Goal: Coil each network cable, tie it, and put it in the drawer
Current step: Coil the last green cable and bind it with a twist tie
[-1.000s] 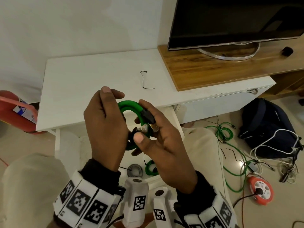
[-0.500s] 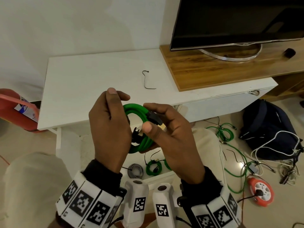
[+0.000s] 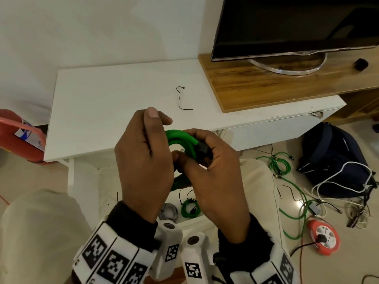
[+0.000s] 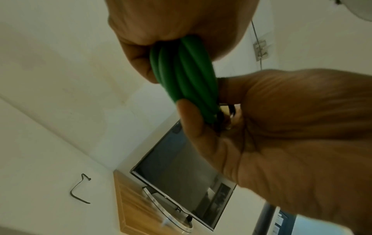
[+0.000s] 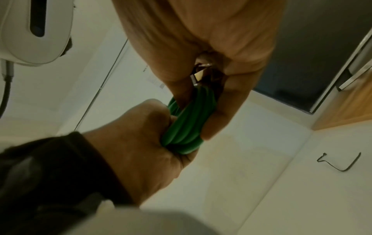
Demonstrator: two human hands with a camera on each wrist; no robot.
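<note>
A green network cable, wound into a small coil (image 3: pixel 180 138), hangs in front of the white table (image 3: pixel 114 95). My left hand (image 3: pixel 143 152) grips the coil's left side, fingers wrapped round the strands (image 4: pixel 185 71). My right hand (image 3: pixel 211 167) pinches the coil's right side at the black plug (image 3: pixel 202 149), whose clear tip (image 5: pixel 198 76) shows between the fingers. A bent black tie wire (image 3: pixel 182 98) lies loose on the table. Below my hands, the open drawer (image 3: pixel 196 220) holds a grey coil (image 3: pixel 169 211) and a green coil (image 3: pixel 189 208).
A TV (image 3: pixel 297 27) stands on a wooden top (image 3: pixel 266 87) at the right. On the floor to the right lie loose green cable (image 3: pixel 281 165), a dark backpack (image 3: pixel 332 156), white cords (image 3: pixel 338 181) and an orange cable reel (image 3: pixel 324 238). A red container (image 3: pixel 16 138) sits left.
My right hand's fingers have curled over the plug end of the coil, and its thumb has slipped in behind the ring. The left hand keeps its grip.
</note>
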